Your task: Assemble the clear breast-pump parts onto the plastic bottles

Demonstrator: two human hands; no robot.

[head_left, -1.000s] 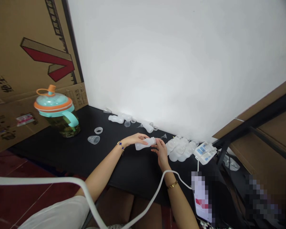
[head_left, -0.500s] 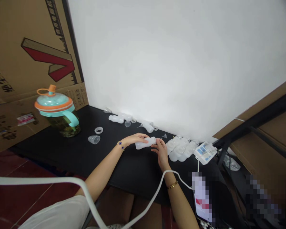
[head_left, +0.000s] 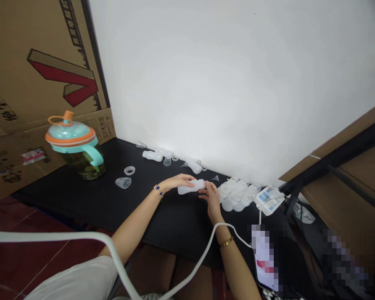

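Observation:
A frosted white plastic bottle [head_left: 190,187] lies almost level above the black table, its neck pointing right. My left hand [head_left: 176,182] wraps over the bottle's body from the left. My right hand [head_left: 211,196] comes up from below, its fingertips at the bottle's neck end. A small clear funnel-shaped piece [head_left: 215,178] lies just beyond the neck. Close to the right of my right hand is a heap of translucent bottles [head_left: 236,196].
The black table [head_left: 81,191] holds loose bottles along the white wall [head_left: 225,83], a clear cup [head_left: 123,183], a ring [head_left: 129,170], a teal-and-orange lidded jug [head_left: 75,146] and a white box with blue labels [head_left: 268,200]. A white cable [head_left: 215,237] crosses my right forearm.

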